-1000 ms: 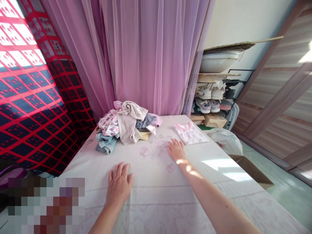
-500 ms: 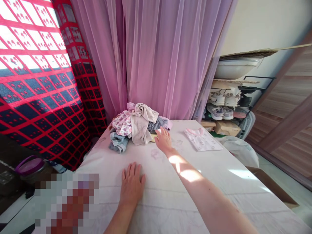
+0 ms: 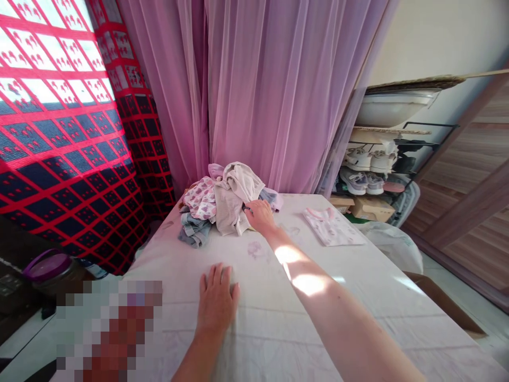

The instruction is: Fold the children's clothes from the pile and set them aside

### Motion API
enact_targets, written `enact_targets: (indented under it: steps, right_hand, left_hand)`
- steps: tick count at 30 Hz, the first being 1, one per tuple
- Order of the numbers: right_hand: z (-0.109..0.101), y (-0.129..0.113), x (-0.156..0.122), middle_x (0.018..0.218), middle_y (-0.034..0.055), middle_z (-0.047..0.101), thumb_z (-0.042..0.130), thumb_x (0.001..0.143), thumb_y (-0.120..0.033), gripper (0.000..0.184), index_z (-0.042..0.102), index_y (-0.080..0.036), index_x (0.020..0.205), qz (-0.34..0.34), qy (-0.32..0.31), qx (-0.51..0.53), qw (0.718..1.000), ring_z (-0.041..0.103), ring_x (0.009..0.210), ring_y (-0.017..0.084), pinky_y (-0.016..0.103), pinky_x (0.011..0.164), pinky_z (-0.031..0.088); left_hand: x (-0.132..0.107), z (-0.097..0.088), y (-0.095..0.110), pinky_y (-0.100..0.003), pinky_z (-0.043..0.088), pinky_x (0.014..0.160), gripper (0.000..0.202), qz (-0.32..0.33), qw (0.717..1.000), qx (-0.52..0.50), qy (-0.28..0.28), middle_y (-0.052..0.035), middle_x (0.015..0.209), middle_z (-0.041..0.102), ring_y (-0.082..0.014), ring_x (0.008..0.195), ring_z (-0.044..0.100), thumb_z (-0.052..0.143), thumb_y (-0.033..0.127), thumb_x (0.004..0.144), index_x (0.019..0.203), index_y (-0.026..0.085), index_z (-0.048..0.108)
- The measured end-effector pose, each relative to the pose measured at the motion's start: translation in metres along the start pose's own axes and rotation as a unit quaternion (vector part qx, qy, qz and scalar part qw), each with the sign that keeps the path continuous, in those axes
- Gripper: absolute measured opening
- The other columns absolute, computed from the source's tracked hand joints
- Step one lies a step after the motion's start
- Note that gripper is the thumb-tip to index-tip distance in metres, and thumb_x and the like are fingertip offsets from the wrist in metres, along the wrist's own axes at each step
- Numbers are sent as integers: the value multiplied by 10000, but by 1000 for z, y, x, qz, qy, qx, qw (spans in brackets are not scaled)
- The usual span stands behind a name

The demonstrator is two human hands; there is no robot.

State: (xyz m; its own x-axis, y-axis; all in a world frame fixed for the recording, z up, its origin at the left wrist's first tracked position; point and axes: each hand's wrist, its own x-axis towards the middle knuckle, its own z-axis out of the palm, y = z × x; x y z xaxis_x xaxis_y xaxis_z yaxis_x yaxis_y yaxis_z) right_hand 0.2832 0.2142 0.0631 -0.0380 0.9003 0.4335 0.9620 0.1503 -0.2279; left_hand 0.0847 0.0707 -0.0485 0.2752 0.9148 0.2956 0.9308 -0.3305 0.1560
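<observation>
My right hand (image 3: 260, 215) reaches to the right front of a heap of clothes, fingers curled round a piece of clothing. Which garment it grips is partly hidden; dark cloth shows by the fingertips, and a beige garment (image 3: 230, 207) lies against them. In the same heap are a white and pink patterned garment (image 3: 202, 199), folded blue denim (image 3: 194, 231) and a grey-blue garment (image 3: 267, 197). My left hand (image 3: 217, 297) rests flat on the pale bedsheet (image 3: 278, 318), holding nothing. Off to the right lies a folded white top (image 3: 332, 227) with a pink neckline.
Pink-purple curtains (image 3: 262, 95) hang behind the far edge. A red and black checked cloth (image 3: 67, 132) is at the left, near a purple-lidded tub (image 3: 50, 265). On the right stand a rack with shoes (image 3: 360, 181), a white basin (image 3: 393, 109) and cardboard boxes (image 3: 371, 208).
My right hand has moved slightly left into the heap and its fingers have closed. The beige garment has shifted rightward, covering more of the grey cloth. My left hand stays put.
</observation>
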Motion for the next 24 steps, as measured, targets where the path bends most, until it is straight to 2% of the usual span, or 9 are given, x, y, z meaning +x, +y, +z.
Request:
enact_targets:
  steps: [5, 8, 10, 13, 16, 17, 20, 22, 24]
  right_hand:
    - [-9, 5, -60, 935, 65, 709, 462, 923, -225, 249, 707, -185, 901, 4, 8, 13, 1000, 595, 983, 206, 324, 1017, 334]
    - [-13, 8, -100, 878, 47, 699, 514, 863, -199, 167, 681, -191, 848, 23, 18, 24, 999, 608, 928, 205, 294, 924, 401]
    - [-14, 11, -127, 883, 45, 704, 506, 833, -174, 170, 670, -193, 870, 49, 25, 28, 998, 625, 885, 203, 285, 849, 432]
    - [-15, 10, -166, 928, 54, 723, 486, 808, -173, 273, 659, -190, 1018, 79, 25, 37, 996, 649, 851, 203, 278, 796, 449]
    - [-17, 4, -200, 931, 52, 734, 498, 766, -161, 466, 606, -194, 1218, 79, -24, 59, 995, 661, 825, 207, 280, 776, 448]
    - [-17, 1, -210, 945, 51, 737, 502, 747, -145, 498, 605, -201, 1232, 67, -44, 69, 994, 663, 836, 206, 280, 786, 446]
    - [-20, -5, -234, 915, 32, 744, 501, 697, -95, 386, 703, -232, 997, 24, -89, 91, 992, 665, 873, 196, 278, 826, 433]
    - [-24, -8, -246, 828, 19, 742, 500, 666, -79, 299, 712, -234, 810, 14, -102, 96, 990, 666, 839, 189, 276, 815, 429]
    - [-30, -11, -257, 763, 9, 735, 503, 635, -71, 280, 707, -232, 737, 6, -106, 106, 989, 665, 781, 181, 273, 788, 428]
  left_hand:
    - [3, -4, 1, -553, 263, 1129, 439, -10, 999, -4, -31, -139, 1460, 494, -304, 1379, 384, 447, 305, 933, 1344, 193, 552]
    - [5, -7, 1, -549, 252, 1140, 455, -19, 999, -8, -47, -140, 1470, 487, -304, 1388, 378, 438, 323, 939, 1360, 189, 546]
    - [7, -8, 0, -546, 252, 1142, 462, -22, 998, -7, -51, -139, 1476, 483, -304, 1390, 379, 438, 328, 939, 1367, 188, 542]
    - [8, -10, 0, -541, 258, 1141, 468, -22, 998, -5, -55, -138, 1477, 482, -303, 1389, 382, 435, 336, 939, 1370, 188, 540]
    - [9, -11, 0, -537, 273, 1133, 459, -19, 998, -3, -53, -136, 1471, 488, -299, 1382, 394, 430, 339, 940, 1359, 192, 546]
    - [9, -12, 0, -535, 279, 1130, 452, -18, 998, -2, -52, -133, 1467, 492, -296, 1378, 400, 432, 337, 939, 1352, 195, 550]
    - [10, -14, 1, -518, 294, 1126, 431, -20, 999, 1, -45, -123, 1450, 513, -278, 1366, 421, 432, 312, 936, 1331, 198, 561]
    - [10, -14, 1, -506, 306, 1121, 421, -21, 999, 0, -39, -124, 1433, 530, -269, 1349, 444, 430, 293, 932, 1316, 191, 570]
    - [10, -14, 0, -501, 315, 1116, 413, -20, 999, -3, -32, -129, 1415, 546, -267, 1330, 465, 430, 282, 928, 1300, 180, 579]
